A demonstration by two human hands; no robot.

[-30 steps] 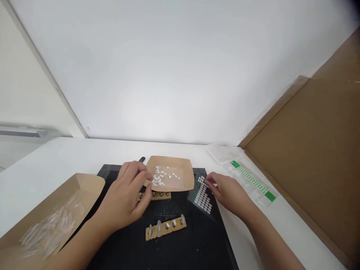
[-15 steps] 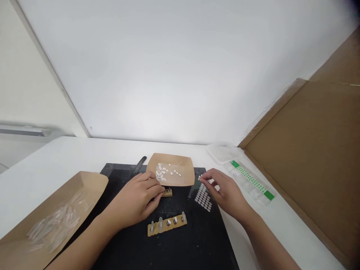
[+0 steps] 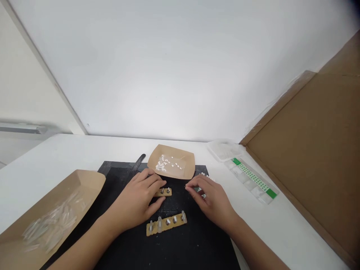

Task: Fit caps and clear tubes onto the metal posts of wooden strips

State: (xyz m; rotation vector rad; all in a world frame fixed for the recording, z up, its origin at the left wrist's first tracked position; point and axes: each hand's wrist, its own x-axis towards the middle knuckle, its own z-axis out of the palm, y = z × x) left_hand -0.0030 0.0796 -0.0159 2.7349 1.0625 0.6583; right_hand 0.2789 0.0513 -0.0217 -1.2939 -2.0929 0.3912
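Note:
My left hand has its fingers and thumb around a short tan strip with round metal studs; its left part is hidden under the hand. My right hand is closed in a pinch to the right of that strip, a gap apart from it. Whatever lies between its fingertips is too small to name. Rows of small white oval tabs are mostly covered by this hand. Nearer to me lies a longer tan strip, bearing small white pieces and upright clear, tip-shaped pieces.
Behind the hands stands a brown paper tray with small white pieces. A larger tray at left holds clear plastic pieces. A dark tool lies on the black mat. At right are a green-striped plastic packet and a cardboard wall.
My right hand has moved left from the white tabs towards the short strip, still pinched. My left thumb and fingers have parted somewhat, showing more of the short strip.

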